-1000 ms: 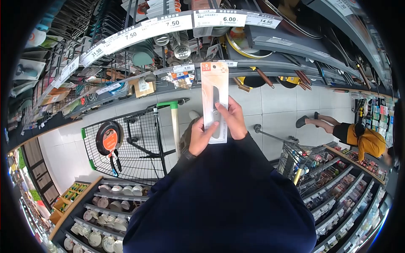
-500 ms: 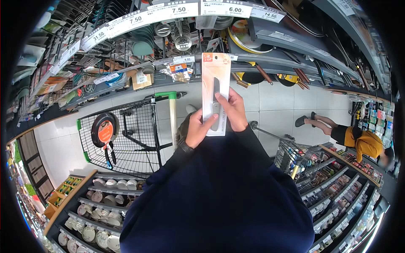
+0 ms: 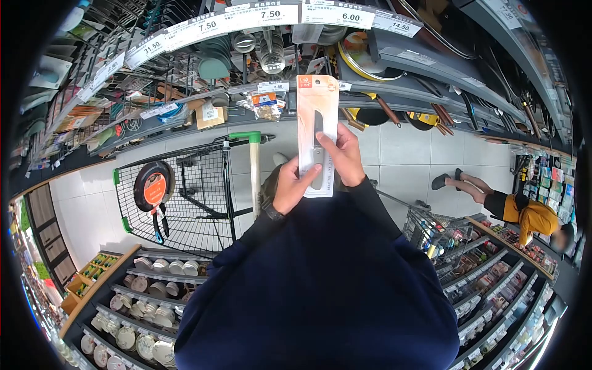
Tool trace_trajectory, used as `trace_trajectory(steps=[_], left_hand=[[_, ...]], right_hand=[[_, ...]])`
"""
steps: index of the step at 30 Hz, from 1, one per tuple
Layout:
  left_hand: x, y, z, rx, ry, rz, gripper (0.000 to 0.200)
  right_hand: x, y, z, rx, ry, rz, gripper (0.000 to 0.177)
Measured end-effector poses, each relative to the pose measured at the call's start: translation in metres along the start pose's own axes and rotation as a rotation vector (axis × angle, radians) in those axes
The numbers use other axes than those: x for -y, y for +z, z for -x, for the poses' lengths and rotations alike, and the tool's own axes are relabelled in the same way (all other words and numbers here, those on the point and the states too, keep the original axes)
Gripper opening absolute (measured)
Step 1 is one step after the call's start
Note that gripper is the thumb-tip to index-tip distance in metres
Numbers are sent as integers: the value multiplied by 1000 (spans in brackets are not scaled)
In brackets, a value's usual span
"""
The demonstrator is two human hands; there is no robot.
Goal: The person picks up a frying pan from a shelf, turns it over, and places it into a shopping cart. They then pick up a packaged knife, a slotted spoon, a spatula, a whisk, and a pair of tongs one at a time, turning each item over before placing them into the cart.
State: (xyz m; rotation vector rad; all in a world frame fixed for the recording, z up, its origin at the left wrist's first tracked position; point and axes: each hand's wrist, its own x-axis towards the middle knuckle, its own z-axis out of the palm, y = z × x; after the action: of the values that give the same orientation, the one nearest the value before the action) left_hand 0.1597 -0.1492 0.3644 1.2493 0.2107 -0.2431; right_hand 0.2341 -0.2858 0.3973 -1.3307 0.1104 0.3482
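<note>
A long peach-and-white knife package [image 3: 317, 111] stands upright in front of me, a small knife showing through its clear window. My left hand [image 3: 294, 187] grips its lower left edge, thumb on the front. My right hand [image 3: 343, 156] holds its right side, fingers curled over the card. Both dark blue sleeves reach up to it. Behind the package are shelves of kitchen tools [image 3: 259, 55] with price tags.
A black wire shopping cart [image 3: 185, 197] with a green handle stands to my left, a frying pan [image 3: 152, 187] with an orange label in it. Another cart [image 3: 435, 234] is at right. A person in a yellow top [image 3: 530, 217] bends down further right. Shelves of bowls [image 3: 148, 308] lie lower left.
The package and both hands have shifted slightly up and right in view as my head moved. The grip is unchanged. The person in yellow has drifted lower at right.
</note>
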Motion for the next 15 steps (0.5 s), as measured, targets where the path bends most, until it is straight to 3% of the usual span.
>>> trace_trajectory(steps=[15], left_hand=[[5,-7,-11,61,-72,-66,28]], right_hand=[[-5,-1,-13,-49,-21,2,27]])
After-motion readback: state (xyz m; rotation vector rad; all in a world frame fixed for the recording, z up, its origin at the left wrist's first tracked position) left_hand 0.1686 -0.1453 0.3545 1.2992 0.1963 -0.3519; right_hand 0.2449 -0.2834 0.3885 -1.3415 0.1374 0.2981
